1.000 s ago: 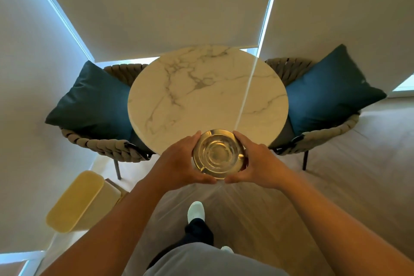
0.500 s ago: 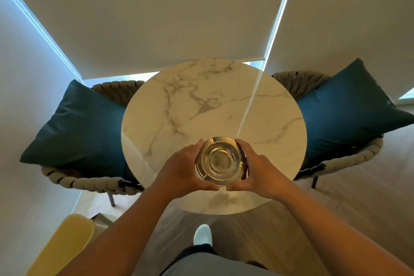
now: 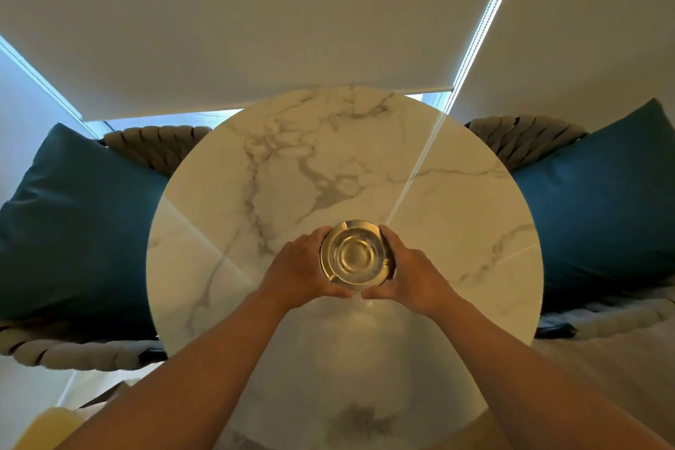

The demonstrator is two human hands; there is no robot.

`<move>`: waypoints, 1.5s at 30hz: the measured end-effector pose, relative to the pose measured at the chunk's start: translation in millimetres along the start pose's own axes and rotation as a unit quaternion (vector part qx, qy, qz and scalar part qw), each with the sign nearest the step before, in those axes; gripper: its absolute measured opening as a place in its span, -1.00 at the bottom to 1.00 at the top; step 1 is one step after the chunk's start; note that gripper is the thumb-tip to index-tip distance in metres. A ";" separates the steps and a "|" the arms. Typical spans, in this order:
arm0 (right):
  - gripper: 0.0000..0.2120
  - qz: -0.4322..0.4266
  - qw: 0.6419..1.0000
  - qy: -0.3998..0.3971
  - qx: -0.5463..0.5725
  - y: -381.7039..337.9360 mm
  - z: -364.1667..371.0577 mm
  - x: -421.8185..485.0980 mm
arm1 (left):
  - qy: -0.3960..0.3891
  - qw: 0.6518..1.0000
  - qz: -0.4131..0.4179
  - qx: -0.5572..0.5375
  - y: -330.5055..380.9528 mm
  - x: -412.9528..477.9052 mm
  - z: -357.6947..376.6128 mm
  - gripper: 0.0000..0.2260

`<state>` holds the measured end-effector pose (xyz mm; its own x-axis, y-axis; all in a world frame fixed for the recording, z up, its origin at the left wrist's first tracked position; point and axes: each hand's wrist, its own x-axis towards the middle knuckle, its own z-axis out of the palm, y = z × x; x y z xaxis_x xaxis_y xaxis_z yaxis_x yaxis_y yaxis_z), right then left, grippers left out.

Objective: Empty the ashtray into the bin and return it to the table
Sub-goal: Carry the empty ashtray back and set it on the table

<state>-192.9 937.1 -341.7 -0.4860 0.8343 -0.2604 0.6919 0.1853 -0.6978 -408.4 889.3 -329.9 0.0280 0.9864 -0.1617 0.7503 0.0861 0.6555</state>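
At far left, a dark teal square cushion (image 3: 80,215) rests in a woven grey rope chair (image 3: 73,352). A pale yellow rounded bin lid (image 3: 47,427) shows at the lower left corner. Our left hand (image 3: 299,268) grips the left rim of the round gold-toned metal ashtray (image 3: 353,256), fingers curled around it. The ashtray sits upright over the middle of the round white marble table (image 3: 347,157); we cannot tell whether its base touches the surface. Our right hand (image 3: 411,272) clasps the right rim likewise. At right, a second teal cushion (image 3: 599,201) rests in a matching chair (image 3: 526,137).
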 end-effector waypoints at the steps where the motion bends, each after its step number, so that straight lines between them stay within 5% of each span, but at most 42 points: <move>1: 0.17 0.004 1.000 -0.002 -0.002 8.1 3.0 12.3 | 0.002 1.000 -0.004 0.005 -6.7 11.1 6.5 -0.08; 14: 0.21 -0.005 0.994 -0.018 -0.112 49.7 15.6 91.3 | 0.029 0.995 -0.009 0.093 -53.3 74.0 33.4 -0.03; 45: -0.01 0.012 0.997 -0.029 -0.069 57.5 4.2 94.7 | 0.057 0.988 -0.039 0.135 -55.9 74.4 41.4 -0.12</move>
<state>-201.4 1024.6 -409.3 -0.4964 0.8083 -0.3165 0.7679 0.2389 -0.5944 -420.9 952.1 -409.2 -0.1006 0.9888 -0.1103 0.8963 0.1382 0.4213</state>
